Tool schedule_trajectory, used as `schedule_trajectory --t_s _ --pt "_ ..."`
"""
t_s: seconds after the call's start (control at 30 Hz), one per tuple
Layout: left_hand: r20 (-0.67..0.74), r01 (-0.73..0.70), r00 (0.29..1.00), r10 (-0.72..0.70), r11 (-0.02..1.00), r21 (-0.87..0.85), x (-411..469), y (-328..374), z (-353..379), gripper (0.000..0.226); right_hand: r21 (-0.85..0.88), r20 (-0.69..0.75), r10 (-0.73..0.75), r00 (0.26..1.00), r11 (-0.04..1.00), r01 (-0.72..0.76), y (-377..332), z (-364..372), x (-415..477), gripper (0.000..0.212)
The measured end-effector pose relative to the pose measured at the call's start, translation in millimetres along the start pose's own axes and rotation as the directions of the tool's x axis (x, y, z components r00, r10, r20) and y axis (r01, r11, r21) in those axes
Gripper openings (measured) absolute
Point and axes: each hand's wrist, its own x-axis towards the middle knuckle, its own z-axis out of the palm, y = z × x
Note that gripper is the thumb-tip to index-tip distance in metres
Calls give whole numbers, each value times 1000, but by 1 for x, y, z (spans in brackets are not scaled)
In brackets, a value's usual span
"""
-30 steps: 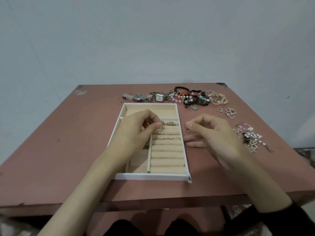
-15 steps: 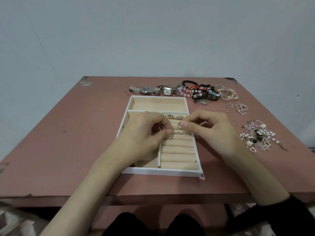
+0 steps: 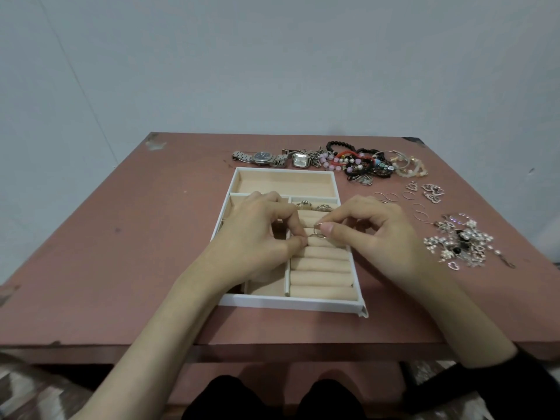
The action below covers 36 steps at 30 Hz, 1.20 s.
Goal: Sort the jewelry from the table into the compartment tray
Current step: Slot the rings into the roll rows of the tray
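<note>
Both hands sit together over the tray [image 3: 291, 305], fingertips almost meeting above the ring rolls [image 3: 321, 269] in the right compartment. The left hand [image 3: 260, 237] comes in from the left with fingers curled, its thumb and index pinching the left edge of a thin ring [image 3: 317, 235]. The right hand [image 3: 374, 234] comes in from the right with curled fingers and pinches the same ring from above with thumb and index. The ring sits right between the two hands, low on the upper rolls, roughly mid-tray. I cannot tell if it is seated in a slot.

Two chunkier rings [image 3: 313, 206] lie in the top slot, just beyond the fingers. The long far compartment [image 3: 285, 183] shows bare lining.

On the worktop [image 3: 121, 237]:
- Two watches [image 3: 272, 158] lie beyond the tray.
- A bracelet heap [image 3: 363, 165] is to their right.
- Loose thin hoops [image 3: 394, 197] lie near the right hand.
- Heart charms [image 3: 431, 190] are further right.
- A tangled earring pile [image 3: 457, 242] lies well right of the right hand.
</note>
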Motion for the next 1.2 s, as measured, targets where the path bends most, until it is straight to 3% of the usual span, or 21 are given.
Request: schedule_trajectory --t_s 0.17,0.47,0.57,1.07,1.2 --pt "-5 24 1000 -24 1000 -15 1 -2 2 6 -80 26 -38 999 996 40 2 1 -2 5" --pt "-296 39 945 -138 948 -317 3 1 -2 20 -166 29 -83 996 982 87 7 4 -2 7" --pt "-351 38 922 -165 939 -343 4 2 1 22 -169 38 -87 995 981 93 8 2 -2 9" --pt "-390 53 902 -187 943 -329 6 14 12 22 -315 58 -211 976 923 219 14 -7 0 16" --pt "-383 58 903 -193 940 -335 6 9 10 23 -277 25 -205 978 939 204 14 -7 -3 14"
